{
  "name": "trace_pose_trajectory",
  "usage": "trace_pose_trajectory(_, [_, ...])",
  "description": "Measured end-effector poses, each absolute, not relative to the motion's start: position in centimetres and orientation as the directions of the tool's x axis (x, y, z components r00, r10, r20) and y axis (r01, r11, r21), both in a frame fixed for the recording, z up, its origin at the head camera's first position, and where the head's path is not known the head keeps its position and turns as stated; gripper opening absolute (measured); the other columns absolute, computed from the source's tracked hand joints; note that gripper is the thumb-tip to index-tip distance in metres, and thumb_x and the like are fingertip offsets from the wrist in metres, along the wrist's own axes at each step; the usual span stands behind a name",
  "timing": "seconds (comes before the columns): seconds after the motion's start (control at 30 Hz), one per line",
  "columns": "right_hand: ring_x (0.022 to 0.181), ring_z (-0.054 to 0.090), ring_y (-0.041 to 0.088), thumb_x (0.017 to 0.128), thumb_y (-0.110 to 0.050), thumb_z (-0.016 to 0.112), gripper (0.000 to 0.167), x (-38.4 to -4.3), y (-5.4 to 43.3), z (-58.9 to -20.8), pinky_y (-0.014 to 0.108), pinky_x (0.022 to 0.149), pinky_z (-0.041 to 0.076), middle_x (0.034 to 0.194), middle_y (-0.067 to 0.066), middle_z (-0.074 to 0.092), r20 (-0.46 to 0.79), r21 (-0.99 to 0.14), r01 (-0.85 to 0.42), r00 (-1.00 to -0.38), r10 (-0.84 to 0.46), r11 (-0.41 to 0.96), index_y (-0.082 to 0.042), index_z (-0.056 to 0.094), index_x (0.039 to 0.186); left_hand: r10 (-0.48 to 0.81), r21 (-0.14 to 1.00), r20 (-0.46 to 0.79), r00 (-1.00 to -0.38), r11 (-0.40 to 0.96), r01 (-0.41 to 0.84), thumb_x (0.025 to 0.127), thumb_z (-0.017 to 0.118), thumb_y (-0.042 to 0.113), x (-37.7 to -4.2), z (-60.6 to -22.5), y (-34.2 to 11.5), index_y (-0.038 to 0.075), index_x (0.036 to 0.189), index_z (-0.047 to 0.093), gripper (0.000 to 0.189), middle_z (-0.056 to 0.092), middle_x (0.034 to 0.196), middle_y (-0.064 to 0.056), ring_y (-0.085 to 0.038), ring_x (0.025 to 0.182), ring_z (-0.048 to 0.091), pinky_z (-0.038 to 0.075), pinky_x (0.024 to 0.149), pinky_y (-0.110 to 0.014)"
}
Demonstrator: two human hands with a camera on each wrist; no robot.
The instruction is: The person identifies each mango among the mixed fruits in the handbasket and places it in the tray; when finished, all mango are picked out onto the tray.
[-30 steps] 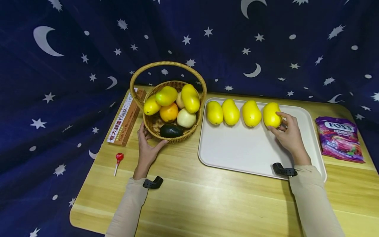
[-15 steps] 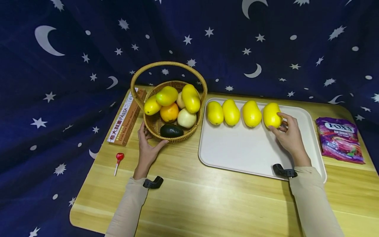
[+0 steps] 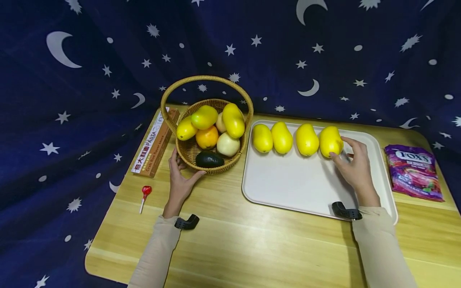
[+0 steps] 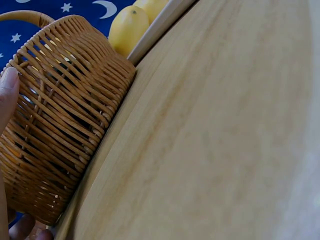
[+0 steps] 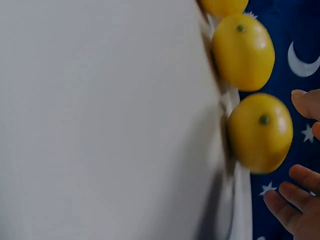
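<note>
Several yellow mangoes lie in a row along the back of a white tray (image 3: 288, 180). My right hand (image 3: 354, 170) is beside the rightmost mango (image 3: 330, 142), thumb and fingers spread around its right side. In the right wrist view a gap shows between those fingers (image 5: 282, 207) and the nearest mango (image 5: 261, 134). My left hand (image 3: 180, 186) holds the lower left side of a wicker basket (image 3: 230, 164), its thumb (image 4: 9, 82) against the woven wall. The basket contains yellow mangoes (image 3: 233, 121), an orange (image 3: 207, 137), a pale round fruit (image 3: 228, 145) and a dark avocado (image 3: 209, 159).
A pasta box (image 3: 155, 144) lies left of the basket, with a red lollipop (image 3: 146, 191) in front of it. A purple candy bag (image 3: 414, 172) is right of the tray. Dark blue starry cloth (image 3: 108, 100) hangs behind the wooden table (image 3: 252, 248).
My right hand's fingers have loosened and spread away from the rightmost mango, which stays in the row on the tray. The left hand keeps its place at the basket.
</note>
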State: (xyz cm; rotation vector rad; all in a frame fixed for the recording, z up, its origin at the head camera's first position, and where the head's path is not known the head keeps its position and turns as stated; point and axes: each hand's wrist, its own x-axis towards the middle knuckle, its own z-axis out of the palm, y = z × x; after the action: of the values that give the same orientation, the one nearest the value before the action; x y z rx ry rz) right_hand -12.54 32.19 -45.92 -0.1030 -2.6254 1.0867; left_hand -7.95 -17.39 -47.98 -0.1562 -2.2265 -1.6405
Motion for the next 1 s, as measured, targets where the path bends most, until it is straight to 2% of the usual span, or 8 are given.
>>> trace_pose_trajectory(0.17, [0.128,0.042,0.030,0.084,-0.003,0.074,0.060,-12.1,31.0,-44.9,0.013,0.089,0.034,0.139,0.018,0.046,0.314,-0.709,-0.105,-0.932,0.179,0.697,-0.008,0.052,0.140,-0.145,0.900,0.345,-0.927,0.330,0.283,0.070,0.084,-0.006,-8.6,-50.1,-18.0,0.006,0.156,0.013,0.113,0.028,0.147,-0.028,-0.045,0.125,0.042,0.037,0.091,-0.051])
trace_pose_trajectory(0.3, [0.130,0.042,0.033,0.083,-0.001,0.074,0.061,-11.8,29.6,-44.2,0.013,0.092,0.033,0.140,0.018,0.046,0.358,-0.708,-0.168,-0.923,0.143,0.686,-0.008,0.052,0.139,-0.149,0.898,0.341,-0.928,0.344,0.274,0.071,0.087,0.002,-8.9,-51.1,-18.4,0.019,0.157,0.015,0.114,0.031,0.149,-0.018,-0.035,0.126,0.044,0.039,0.091,-0.038])
trace_pose_trajectory(0.4, [0.130,0.043,0.032,0.082,0.000,0.075,0.061,-11.7,28.3,-43.4,0.013,0.092,0.033,0.139,0.018,0.047,0.380,-0.703,-0.211,-0.919,0.108,0.679,-0.008,0.053,0.138,-0.145,0.895,0.348,-0.926,0.345,0.282,0.072,0.088,0.011,-8.9,-51.2,-18.5,0.022,0.157,0.016,0.112,0.031,0.149,-0.015,-0.031,0.125,0.045,0.039,0.091,-0.033])
trace_pose_trajectory(0.5, [0.128,0.045,0.024,0.082,-0.001,0.076,0.060,-11.8,27.0,-42.9,0.012,0.091,0.034,0.135,0.016,0.049,0.389,-0.702,-0.232,-0.917,0.090,0.673,-0.008,0.054,0.137,-0.141,0.891,0.359,-0.923,0.347,0.293,0.073,0.088,0.020,-8.8,-51.1,-18.5,0.021,0.157,0.016,0.111,0.032,0.148,-0.016,-0.031,0.124,0.045,0.039,0.090,-0.030])
trace_pose_trajectory(0.67, [0.124,0.047,0.022,0.082,-0.001,0.076,0.058,-12.2,24.2,-42.6,0.011,0.090,0.038,0.134,0.014,0.052,0.393,-0.721,-0.277,-0.918,0.046,0.636,-0.008,0.055,0.136,-0.126,0.888,0.365,-0.922,0.343,0.305,0.073,0.085,0.005,-8.1,-48.8,-17.8,0.003,0.155,0.015,0.108,0.030,0.143,-0.031,-0.045,0.122,0.044,0.040,0.090,-0.044])
trace_pose_trajectory(0.73, [0.124,0.047,0.025,0.081,-0.001,0.077,0.058,-12.4,22.9,-42.6,0.014,0.091,0.040,0.135,0.014,0.052,0.399,-0.730,-0.310,-0.917,0.011,0.609,-0.007,0.056,0.135,-0.123,0.891,0.364,-0.923,0.335,0.306,0.072,0.083,-0.005,-7.8,-47.8,-17.4,-0.004,0.153,0.014,0.107,0.029,0.141,-0.037,-0.051,0.121,0.042,0.038,0.089,-0.052])
trace_pose_trajectory(0.83, [0.125,0.047,0.026,0.080,0.000,0.078,0.059,-12.7,21.0,-42.7,0.016,0.092,0.041,0.136,0.014,0.052,0.406,-0.737,-0.358,-0.913,-0.049,0.574,-0.006,0.056,0.135,-0.127,0.891,0.365,-0.922,0.334,0.307,0.071,0.083,-0.006,-7.8,-47.8,-17.4,-0.005,0.153,0.014,0.107,0.028,0.142,-0.036,-0.050,0.121,0.041,0.038,0.089,-0.052])
trace_pose_trajectory(1.0, [0.125,0.049,0.028,0.079,-0.002,0.079,0.059,-12.8,18.2,-42.9,0.027,0.093,0.045,0.137,0.014,0.051,0.416,-0.741,-0.417,-0.900,-0.128,0.526,-0.006,0.056,0.134,-0.125,0.893,0.364,-0.923,0.329,0.307,0.071,0.083,-0.006,-7.8,-47.7,-17.4,-0.005,0.153,0.014,0.107,0.027,0.144,-0.036,-0.051,0.121,0.041,0.037,0.089,-0.054])
